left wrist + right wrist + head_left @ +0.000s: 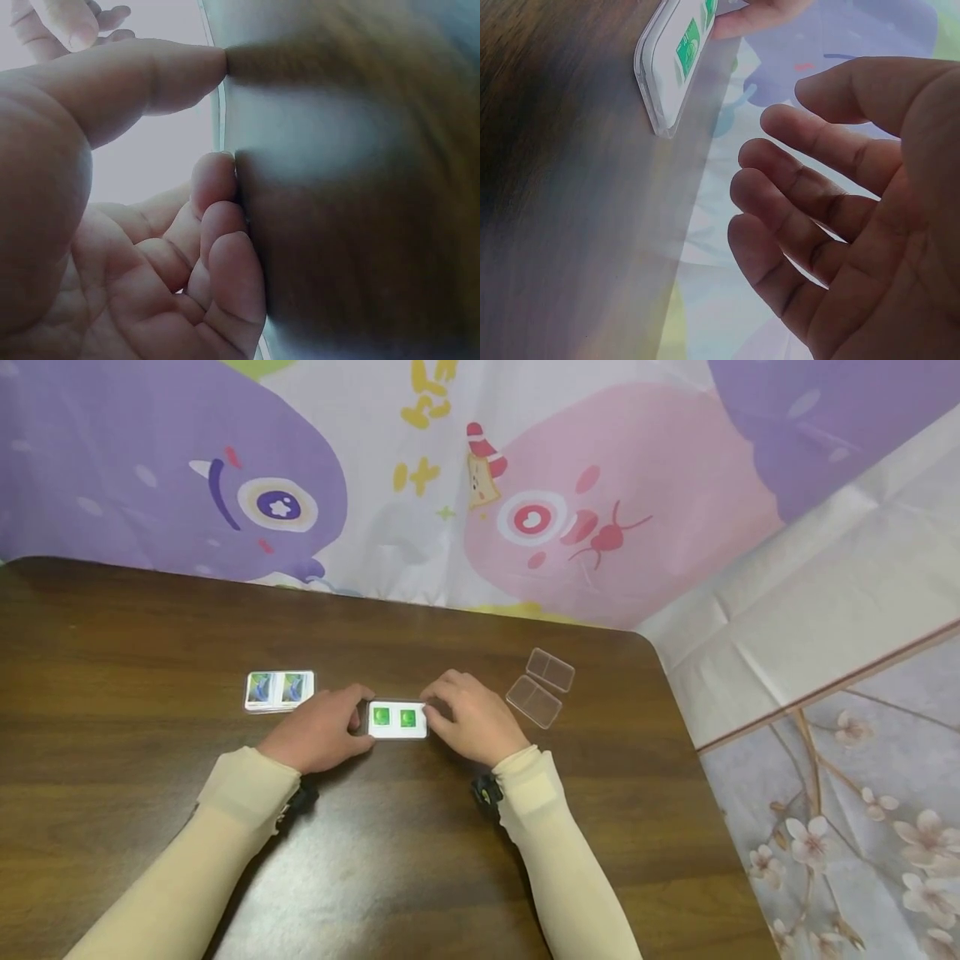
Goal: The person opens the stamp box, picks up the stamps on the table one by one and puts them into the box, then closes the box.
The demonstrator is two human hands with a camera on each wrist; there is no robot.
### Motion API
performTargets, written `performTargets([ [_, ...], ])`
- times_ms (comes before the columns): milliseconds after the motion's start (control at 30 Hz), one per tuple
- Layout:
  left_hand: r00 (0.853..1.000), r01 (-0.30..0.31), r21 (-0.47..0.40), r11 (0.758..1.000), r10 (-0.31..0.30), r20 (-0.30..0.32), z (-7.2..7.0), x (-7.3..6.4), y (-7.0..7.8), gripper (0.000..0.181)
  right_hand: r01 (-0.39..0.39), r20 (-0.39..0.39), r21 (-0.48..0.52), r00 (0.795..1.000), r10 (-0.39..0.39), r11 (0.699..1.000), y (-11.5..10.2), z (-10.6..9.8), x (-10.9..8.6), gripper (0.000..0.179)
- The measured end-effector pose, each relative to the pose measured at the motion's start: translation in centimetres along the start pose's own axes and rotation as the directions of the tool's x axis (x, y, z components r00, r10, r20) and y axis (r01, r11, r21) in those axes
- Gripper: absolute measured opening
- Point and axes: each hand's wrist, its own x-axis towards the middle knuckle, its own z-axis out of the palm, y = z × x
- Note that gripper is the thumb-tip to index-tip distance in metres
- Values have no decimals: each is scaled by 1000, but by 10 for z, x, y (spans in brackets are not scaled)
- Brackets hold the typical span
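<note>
So the action's in the middle of the worktop [375,868]: a clear case [662,129] with a white card [394,720] in it, looking flat on the wood between two hands. The left grip [318,731] has thumb and fingertips bracketing the left end, which I'd call a light pinch. The right grip [476,714] is just beside the right end, loosely curled and holding nothing; the right wrist view shows its fingertips apart from the plastic.

My take on this bit of handling: let the left side anchor and the right do the fine work. Press on the rim from the edges, not down on the card face, and go easy, because thin slick plastic like this probably skids on smooth wood. Even pressure at near and far corners should stop it twisting.

Containers: the card fills the case and shows two green pictures side by side; can't tell if there's a lid on it. Over to the right are two clear trays [534,702], each with a line across the middle, nothing visible in either. Left of the hands there's a card stack [276,691] with blue-green pictures on top, too small to say whether it's boxed.
</note>
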Motion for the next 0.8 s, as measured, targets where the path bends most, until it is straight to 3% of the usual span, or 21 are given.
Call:
performTargets([
  [500, 1000, -4, -2, 1000, 4, 24, 1, 0, -2, 59, -60, 15, 39, 998, 60, 997, 6, -2, -2, 23],
  [667, 999, 11, 0, 1000, -11, 38, -1, 0, -3, 61, -144, 44, 32, 989, 143, 989, 20, -11, 1, 33],
  [800, 999, 11, 1, 1000, -11, 41, -1, 1, -2, 62, -263, 106, -10, 959, 262, 965, 46, -30, -4, 47],
])
